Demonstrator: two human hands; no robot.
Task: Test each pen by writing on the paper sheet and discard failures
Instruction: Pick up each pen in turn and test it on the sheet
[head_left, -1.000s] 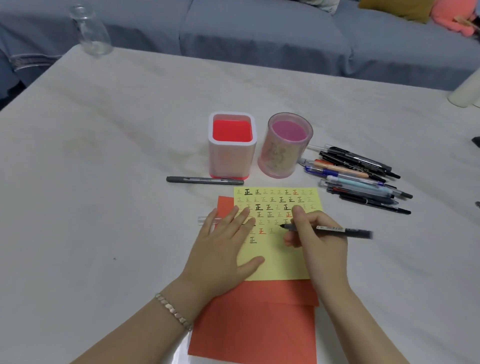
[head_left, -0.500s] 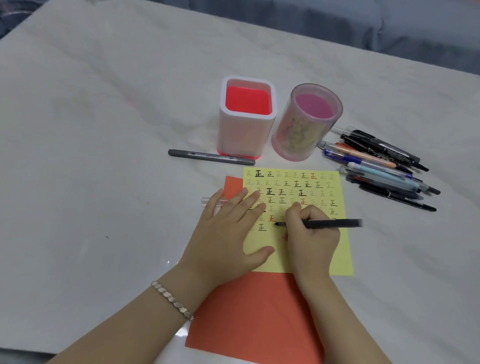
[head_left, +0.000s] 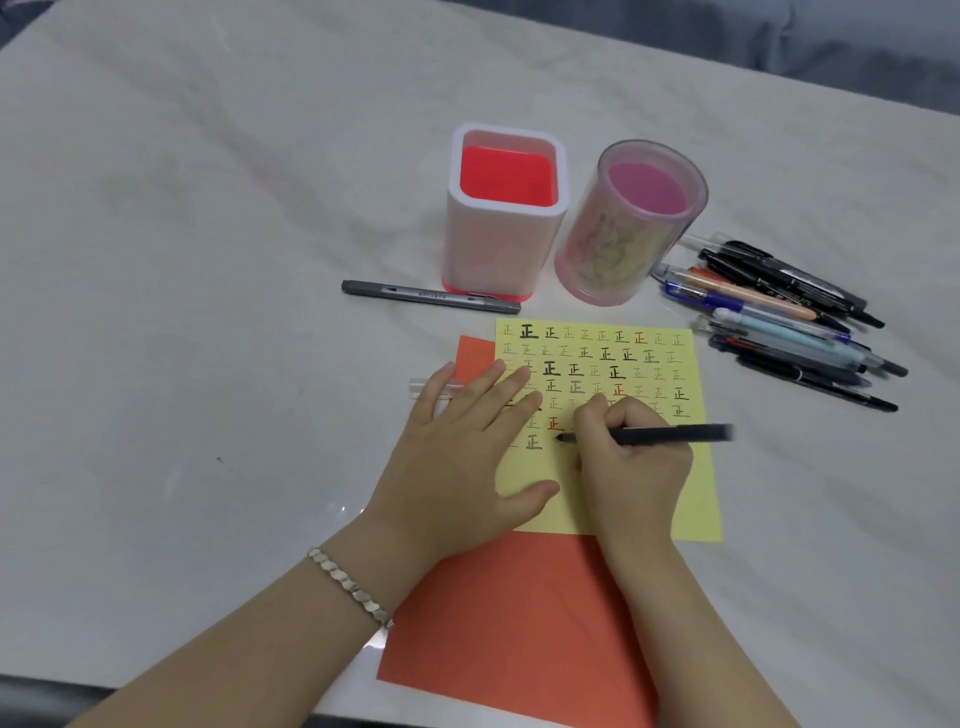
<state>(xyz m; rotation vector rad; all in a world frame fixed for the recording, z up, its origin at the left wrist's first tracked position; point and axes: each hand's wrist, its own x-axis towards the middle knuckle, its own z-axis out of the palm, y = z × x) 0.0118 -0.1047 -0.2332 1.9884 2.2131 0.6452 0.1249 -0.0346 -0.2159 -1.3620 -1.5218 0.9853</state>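
On the table (head_left: 208, 260) near its front edge lies a yellow sheet (head_left: 696, 467), overlapping a red sheet (head_left: 519, 623) beneath it. The right hand (head_left: 631, 457) has its grip clamped on a black pen (head_left: 675, 434), pinching it near the tip. The tip is down at the paper just right of a grey mark in the lowest written row, and the barrel points to the right. The left hand (head_left: 462, 457) lies flat on the yellow sheet's left side, its grip apart and its fingers straight and spread. A bracelet (head_left: 350, 587) circles that wrist. A clear cap (head_left: 421, 387) lies on the table, partly under the fingers. Rows of black, grey and red marks fill the sheet's upper half. Behind it a square holder (head_left: 498, 244) and a round holder (head_left: 618, 249) stand side by side. A grey pen (head_left: 431, 296) lies just in front of the square one. A heap of pens (head_left: 779, 317) lies right of the round one.
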